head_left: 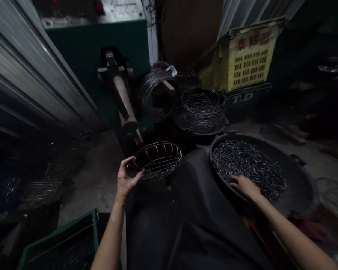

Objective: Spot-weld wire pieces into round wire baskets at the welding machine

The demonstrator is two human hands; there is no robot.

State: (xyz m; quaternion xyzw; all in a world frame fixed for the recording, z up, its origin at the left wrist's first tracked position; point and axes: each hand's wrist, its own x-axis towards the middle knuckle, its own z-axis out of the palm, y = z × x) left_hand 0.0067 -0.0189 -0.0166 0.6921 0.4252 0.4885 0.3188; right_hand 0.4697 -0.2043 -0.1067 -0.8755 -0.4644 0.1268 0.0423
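My left hand [127, 177] grips the left end of a round wire frame [160, 161], fingers above and thumb below the rim. The frame is tilted, with curved ribs between its rings, in front of a green machine. On the right, my right hand [243, 185] reaches over the near edge of a wide dark basin [304, 195]. Its bent fingertips touch a heap of small curved metal pieces [248, 163] in the basin. Whether any piece is between those fingers is too small to tell. A dark apron [183, 225] covers my lap between the two arms.
The green machine [76, 48] with a jutting metal arm [124, 93] stands ahead. Wire coils [154, 84] hang beside it, and wire rings [202, 108] lie stacked on a round pan. A yellow crate [250, 56] is at the back right, a green crate [59, 232] at the lower left.
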